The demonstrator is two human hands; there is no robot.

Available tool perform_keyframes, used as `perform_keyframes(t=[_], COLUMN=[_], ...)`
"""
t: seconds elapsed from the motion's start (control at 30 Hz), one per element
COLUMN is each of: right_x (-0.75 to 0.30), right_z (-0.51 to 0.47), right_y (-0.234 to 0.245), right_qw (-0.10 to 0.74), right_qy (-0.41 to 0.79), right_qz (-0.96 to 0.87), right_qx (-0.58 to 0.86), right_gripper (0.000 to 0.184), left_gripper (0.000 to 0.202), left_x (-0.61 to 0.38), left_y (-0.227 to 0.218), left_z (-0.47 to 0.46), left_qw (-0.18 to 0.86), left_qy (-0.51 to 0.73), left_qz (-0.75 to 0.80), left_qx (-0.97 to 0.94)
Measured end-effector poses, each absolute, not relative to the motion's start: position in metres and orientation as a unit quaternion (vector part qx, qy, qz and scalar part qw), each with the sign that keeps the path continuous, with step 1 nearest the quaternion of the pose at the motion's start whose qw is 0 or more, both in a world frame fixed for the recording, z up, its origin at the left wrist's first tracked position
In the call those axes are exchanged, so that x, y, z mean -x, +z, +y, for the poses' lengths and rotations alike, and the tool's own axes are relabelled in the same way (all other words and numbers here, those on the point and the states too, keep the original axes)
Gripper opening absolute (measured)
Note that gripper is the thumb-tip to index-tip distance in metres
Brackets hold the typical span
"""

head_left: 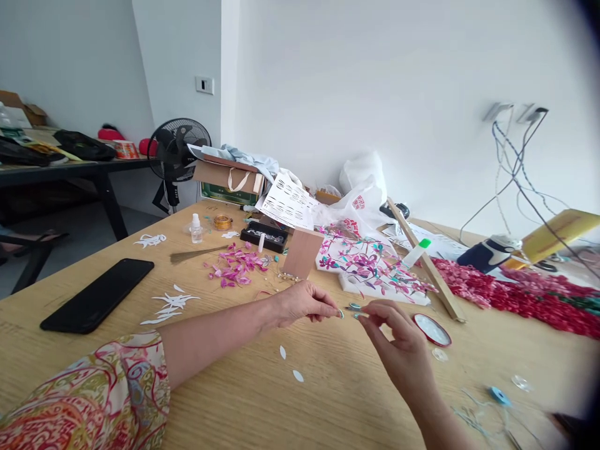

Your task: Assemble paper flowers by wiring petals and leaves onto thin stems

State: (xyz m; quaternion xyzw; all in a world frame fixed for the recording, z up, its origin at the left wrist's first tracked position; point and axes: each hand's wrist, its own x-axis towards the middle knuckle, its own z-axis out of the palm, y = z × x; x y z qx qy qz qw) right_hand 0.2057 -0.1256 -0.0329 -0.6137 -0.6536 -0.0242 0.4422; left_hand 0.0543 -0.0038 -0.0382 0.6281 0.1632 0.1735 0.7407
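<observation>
My left hand (pixel 302 304) and my right hand (pixel 398 340) meet over the wooden table (pixel 225 387). Between their pinched fingertips is a small teal piece (pixel 354 307), held from both sides just above the tabletop. Just beyond the hands lies a white board covered in pink and teal petal work (pixel 370 265). A small round lid with a red rim (pixel 432 329) lies right of my right hand. Two white petal cut-outs (pixel 290 364) lie on the table below my hands.
A black phone (pixel 98 294) lies at the left, with white paper cut-outs (pixel 171 306) beside it. Loose pink petals (pixel 237 265), a small dropper bottle (pixel 196 229), a wire spool (pixel 222 222), a wooden stick (pixel 424 259) and red flower strips (pixel 515 294) fill the back. A fan (pixel 178 150) stands behind.
</observation>
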Motion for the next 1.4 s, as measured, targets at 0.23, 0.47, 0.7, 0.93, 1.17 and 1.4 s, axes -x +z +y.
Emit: perform_keyframes(t=[0.23,0.47,0.7,0.93,1.17,1.4], right_x=[-0.189,-0.181,-0.172,-0.172,-0.180,-0.177], right_z=[-0.152,-0.156,-0.152,-0.141,-0.160,-0.158], right_y=[-0.008,0.005,-0.011,-0.033,-0.013,-0.012], right_qw=[0.335,0.317,0.391,0.496,0.357,0.292], right_qy=[-0.125,-0.114,0.047,0.278,-0.109,-0.146], right_qz=[-0.759,-0.774,-0.624,-0.427,-0.666,-0.746], right_qx=[0.543,0.536,0.675,0.703,0.646,0.581], right_gripper=[0.023,0.016,0.014,0.026,0.011,0.012], left_gripper=[0.018,0.015,0.011,0.023,0.012,0.012], left_x=[-0.049,-0.046,-0.047,-0.051,-0.051,-0.047], left_y=[-0.028,-0.024,-0.023,-0.036,-0.031,-0.029], left_z=[-0.011,-0.018,-0.026,-0.022,-0.018,-0.022], left_qw=[0.830,0.826,0.504,0.194,0.671,0.755], left_qy=[0.024,-0.001,0.193,0.274,0.143,0.083], left_qz=[0.093,0.079,0.027,-0.021,0.115,0.069], left_qx=[-0.550,-0.559,-0.842,-0.942,-0.719,-0.647])
